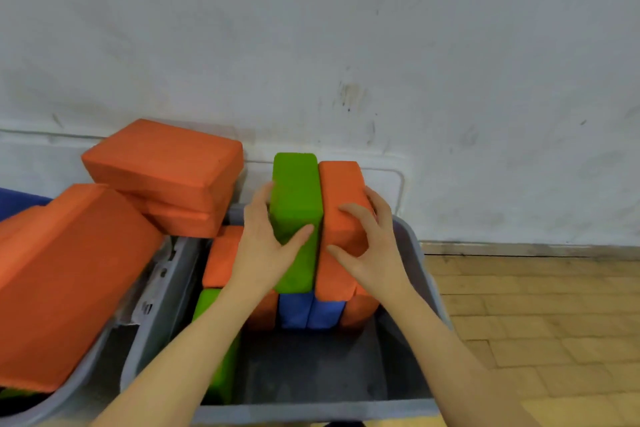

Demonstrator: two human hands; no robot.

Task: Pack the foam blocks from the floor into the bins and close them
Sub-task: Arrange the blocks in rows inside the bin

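Green block [296,218] and orange block [341,229] side by side on edge atop the stack in the grey bin [420,263], long axes pointing away. Left hand [266,246] gripping green, right hand [370,246] clawed on orange, probably pinching. Just push down.

Head cam, looking fwd/down, close over bin [420,253].

Even, soft indoor light, faint shadows inside the bin [412,236]; slightly soft focus, wide-angle bending at edges
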